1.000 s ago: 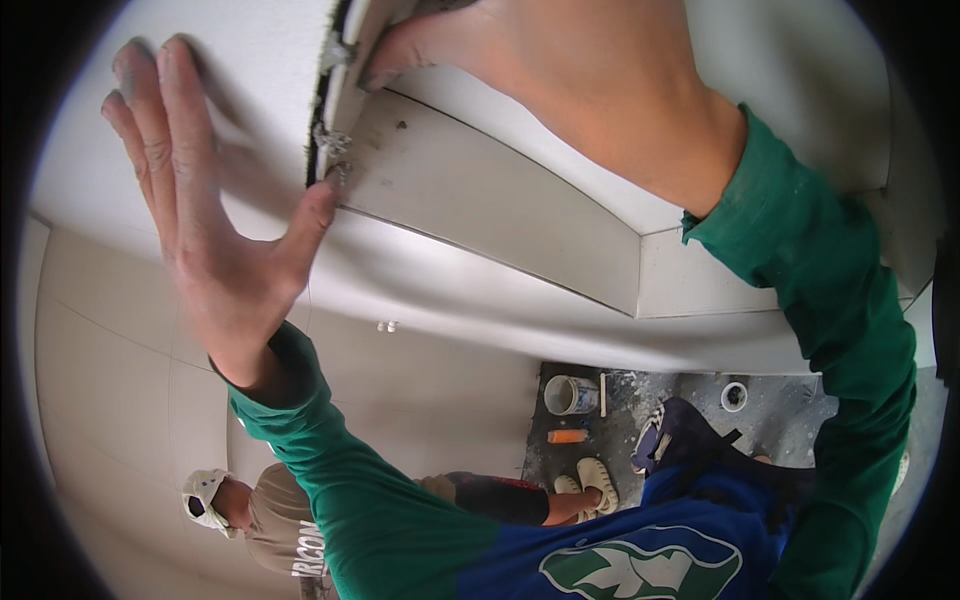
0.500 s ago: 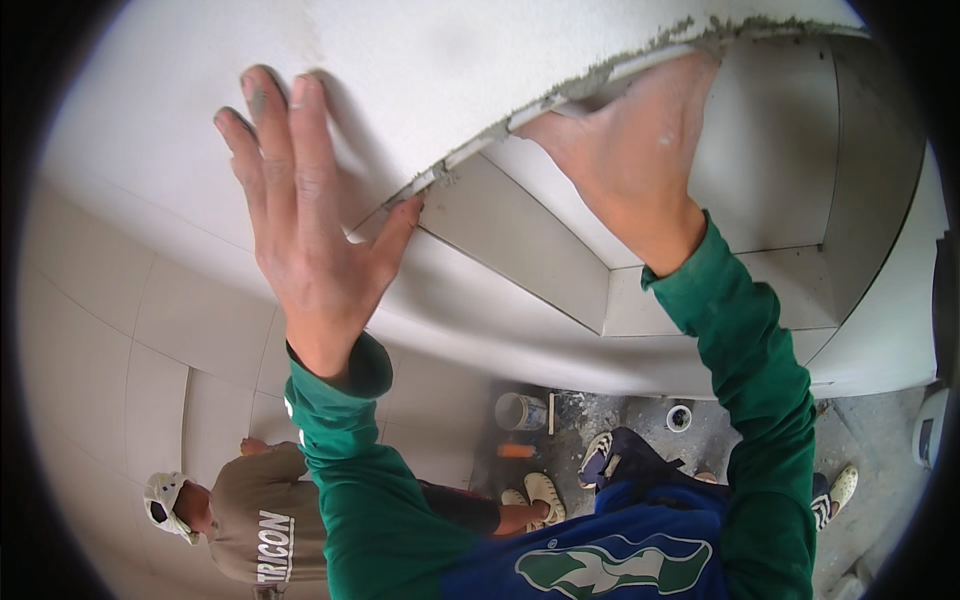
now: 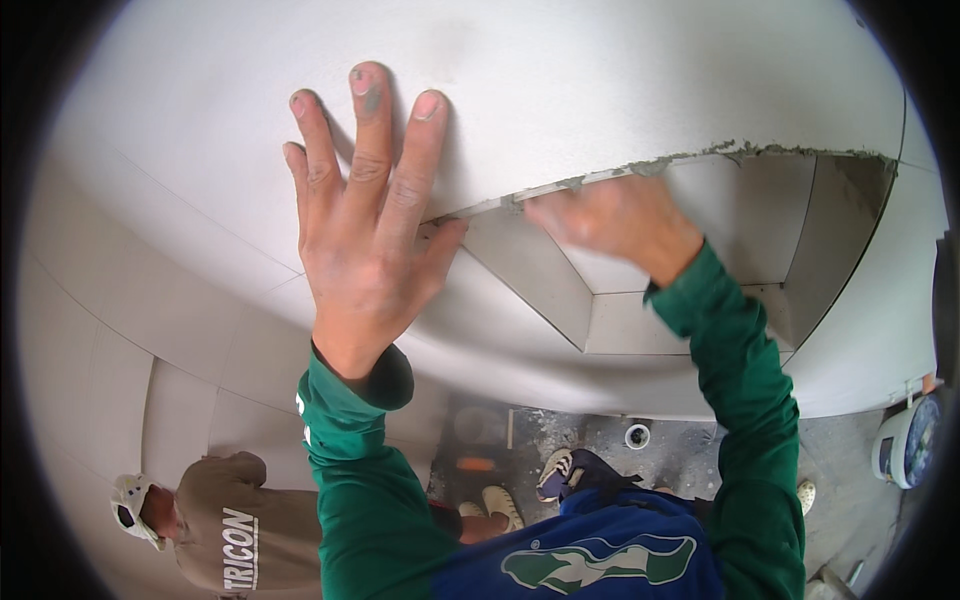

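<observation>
Left hand (image 3: pixel 370 230) presses flat, fingers spread wide, on the large grey tile (image 3: pixel 560 90); right hand (image 3: pixel 610 215) grips its mortared lower edge. A white bucket (image 3: pixel 905 445) stands far right, contents unclear.

The large tile (image 3: pixel 560 90) looks like smooth, matt pale-grey ceramic, its lower edge crusted with rough grey mortar (image 3: pixel 740 152). The wall tiles (image 3: pixel 640 325) behind have the same matt finish. The green sleeves (image 3: pixel 370 480) are soft knitted cloth.
</observation>
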A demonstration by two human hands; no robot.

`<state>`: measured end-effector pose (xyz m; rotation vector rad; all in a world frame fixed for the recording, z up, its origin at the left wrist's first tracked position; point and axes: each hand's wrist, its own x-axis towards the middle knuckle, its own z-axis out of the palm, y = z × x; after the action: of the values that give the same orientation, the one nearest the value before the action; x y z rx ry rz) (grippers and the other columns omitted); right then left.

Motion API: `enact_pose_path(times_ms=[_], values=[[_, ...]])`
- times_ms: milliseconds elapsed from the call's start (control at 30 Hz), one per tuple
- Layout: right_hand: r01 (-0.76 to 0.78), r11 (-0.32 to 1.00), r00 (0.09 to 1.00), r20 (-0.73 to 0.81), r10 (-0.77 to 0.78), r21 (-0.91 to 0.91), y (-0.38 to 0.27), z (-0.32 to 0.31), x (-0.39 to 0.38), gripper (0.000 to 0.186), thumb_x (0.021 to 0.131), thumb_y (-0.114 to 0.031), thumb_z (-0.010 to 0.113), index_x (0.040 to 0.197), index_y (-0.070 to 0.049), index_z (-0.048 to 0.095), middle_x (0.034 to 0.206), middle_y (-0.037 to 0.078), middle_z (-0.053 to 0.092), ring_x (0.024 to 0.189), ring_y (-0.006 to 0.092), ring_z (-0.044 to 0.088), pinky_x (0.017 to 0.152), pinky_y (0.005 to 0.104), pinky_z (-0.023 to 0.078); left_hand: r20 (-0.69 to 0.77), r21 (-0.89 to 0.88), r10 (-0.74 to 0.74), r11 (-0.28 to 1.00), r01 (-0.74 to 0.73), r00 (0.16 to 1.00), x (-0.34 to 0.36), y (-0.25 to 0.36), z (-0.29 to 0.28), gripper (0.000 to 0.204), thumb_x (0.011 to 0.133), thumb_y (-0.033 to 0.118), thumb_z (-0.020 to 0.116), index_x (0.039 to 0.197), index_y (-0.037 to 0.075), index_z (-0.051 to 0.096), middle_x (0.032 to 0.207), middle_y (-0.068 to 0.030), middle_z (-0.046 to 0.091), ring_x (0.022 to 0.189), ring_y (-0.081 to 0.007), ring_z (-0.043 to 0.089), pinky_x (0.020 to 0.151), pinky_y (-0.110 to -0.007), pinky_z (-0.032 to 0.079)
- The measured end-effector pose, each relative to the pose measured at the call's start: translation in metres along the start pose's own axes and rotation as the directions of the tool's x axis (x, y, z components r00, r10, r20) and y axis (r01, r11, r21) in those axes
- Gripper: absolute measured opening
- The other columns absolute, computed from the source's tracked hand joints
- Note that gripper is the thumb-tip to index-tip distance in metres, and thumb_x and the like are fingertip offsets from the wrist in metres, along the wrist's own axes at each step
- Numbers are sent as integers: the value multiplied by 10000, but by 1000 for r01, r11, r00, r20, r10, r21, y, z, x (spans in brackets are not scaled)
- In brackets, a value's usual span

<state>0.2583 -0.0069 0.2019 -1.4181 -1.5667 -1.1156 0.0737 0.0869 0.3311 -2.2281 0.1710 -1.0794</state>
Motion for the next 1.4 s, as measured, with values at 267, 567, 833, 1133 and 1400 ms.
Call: enact_pose_path(times_ms=[267, 567, 833, 1133, 1400], values=[[90, 994, 996, -31, -88, 70, 7, 5, 13, 193, 741, -214, 620, 904, -129, 678, 892, 46, 665, 756, 208, 669, 648, 369, 557, -5, 7, -13, 1000, 13, 1000, -2, 0, 8, 978, 493, 114, 844, 1414, 253, 547, 1562, -100, 374, 1439, -496, 249, 1021, -692, 372], [285, 933, 934, -157, -322, -220, 11, 21, 11, 106, 830, -189, 556, 852, -135, 644, 778, 34, 637, 704, 193, 665, 592, 344, 557, 19, 4, -39, 999, 39, 999, -3, 1, 9, 992, 494, 105, 852, 1421, 264, 537, 1564, -85, 371, 1449, -479, 239, 1045, -685, 356], [47, 982, 959, -268, -96, -182, 13, -18, -23, 127, 797, -166, 666, 729, -108, 576, 686, 30, 555, 570, 180, 549, 452, 309, 440, -33, -94, -14, 996, 11, 999, -6, -4, 33, 816, 690, 120, 767, 1448, 40, 476, 1543, -221, 363, 1476, -454, 191, 1167, -617, 138], [-471, 881, 812, -413, 413, -45, -11, -43, -199, 205, 676, -76, 724, 847, -14, 631, 720, 92, 563, 572, 238, 538, 467, 326, 423, -194, 20, 111, 994, -109, 975, -15, 12, 92, 660, 947, 364, 614, 1436, -45, 441, 1518, -249, 375, 1453, -455, 239, 1154, -620, 216], [-571, 811, 758, -299, 580, 127, -13, -39, -226, 313, 726, -130, 748, 1008, -43, 644, 885, 104, 591, 724, 272, 571, 602, 359, 485, -306, -14, 43, 999, -50, 951, -10, 37, 101, 744, 909, 323, 626, 1491, -41, 340, 1577, -247, 254, 1484, -402, 192, 1187, -568, 182]])
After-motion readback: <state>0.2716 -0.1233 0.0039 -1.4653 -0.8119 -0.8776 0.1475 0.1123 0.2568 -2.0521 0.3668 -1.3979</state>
